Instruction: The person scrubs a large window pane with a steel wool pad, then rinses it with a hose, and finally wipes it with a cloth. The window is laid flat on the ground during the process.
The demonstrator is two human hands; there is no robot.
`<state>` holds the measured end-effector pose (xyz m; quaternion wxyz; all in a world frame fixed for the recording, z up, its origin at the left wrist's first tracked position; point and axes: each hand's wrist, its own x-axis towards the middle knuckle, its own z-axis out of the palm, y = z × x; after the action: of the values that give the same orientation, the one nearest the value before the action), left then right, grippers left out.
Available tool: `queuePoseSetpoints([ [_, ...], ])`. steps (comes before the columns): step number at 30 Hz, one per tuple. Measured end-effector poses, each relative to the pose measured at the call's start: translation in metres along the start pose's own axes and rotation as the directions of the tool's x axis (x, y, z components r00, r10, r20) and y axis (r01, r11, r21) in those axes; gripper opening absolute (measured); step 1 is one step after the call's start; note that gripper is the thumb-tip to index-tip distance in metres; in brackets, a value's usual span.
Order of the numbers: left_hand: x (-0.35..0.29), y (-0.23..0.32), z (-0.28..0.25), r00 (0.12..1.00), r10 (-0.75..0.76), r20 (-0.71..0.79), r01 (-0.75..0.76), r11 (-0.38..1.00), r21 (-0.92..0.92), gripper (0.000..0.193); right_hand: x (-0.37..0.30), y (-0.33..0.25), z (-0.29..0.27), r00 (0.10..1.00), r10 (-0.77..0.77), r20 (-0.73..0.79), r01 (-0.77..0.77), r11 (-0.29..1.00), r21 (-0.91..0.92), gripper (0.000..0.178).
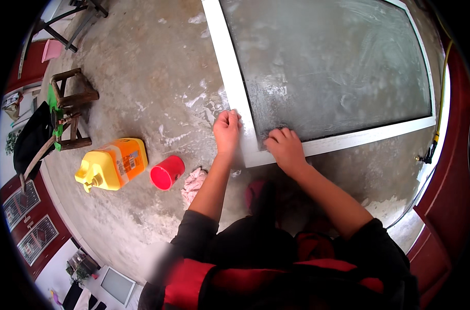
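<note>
A large glass panel [333, 62] in a white frame [228, 67] lies on the mottled concrete floor [142, 67], ahead of the person and reaching toward the upper right. Its near-left corner is closest to the body, and whitish streaks and wet-looking patches spread over the glass.

The left hand [227, 130] is at the outer side of the frame's left bar, its fingers drawn together in a narrow curl; whether it grips the edge cannot be told. The right hand [286, 148] is over the near bar by that corner, fingers bent down toward the edge of the glass. Its underside is hidden, so I cannot tell whether it holds anything.

The clearest labelling is on the yellow jug [98, 169] lying on the floor to the left: an orange label [124, 164] wraps its body, with a small blue patch and a pale block like a barcode. The print is too small and tilted to make out.

Just beside the jug lies a plain red cup [168, 173], its mouth facing the person, and near that a crumpled pink cloth [194, 183]. A wooden stool [72, 98] stands farther left, and a yellow hose [443, 82] runs along the right side.
</note>
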<state>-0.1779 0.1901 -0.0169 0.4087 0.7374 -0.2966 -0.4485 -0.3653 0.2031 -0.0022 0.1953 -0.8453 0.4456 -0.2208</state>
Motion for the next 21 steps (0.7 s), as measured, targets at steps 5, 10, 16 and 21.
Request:
queuePoseSetpoints([
  [5,0.006,-0.008,0.005,0.998,0.043,-0.048,-0.041,0.999,0.035,0.029,0.069,0.020,0.009,0.999,-0.026,-0.047,0.022,0.996,-0.088,0.005],
  [10,0.004,0.006,0.002,1.000,0.010,0.029,-0.009,1.000,-0.028,0.030,0.085,0.020,0.015,0.991,0.048,-0.125,-0.070,0.982,-0.178,0.008],
  [16,0.014,0.008,0.003,0.993,0.034,-0.115,-0.046,0.994,-0.100,0.026,0.005,0.000,0.009,0.998,0.010,-0.056,-0.012,0.999,-0.044,0.021],
  [21,0.037,0.019,0.025,0.967,0.201,-0.158,-0.217,0.972,-0.093,0.017,0.157,0.048,0.021,0.983,0.027,-0.180,-0.070,0.969,-0.235,0.014],
])
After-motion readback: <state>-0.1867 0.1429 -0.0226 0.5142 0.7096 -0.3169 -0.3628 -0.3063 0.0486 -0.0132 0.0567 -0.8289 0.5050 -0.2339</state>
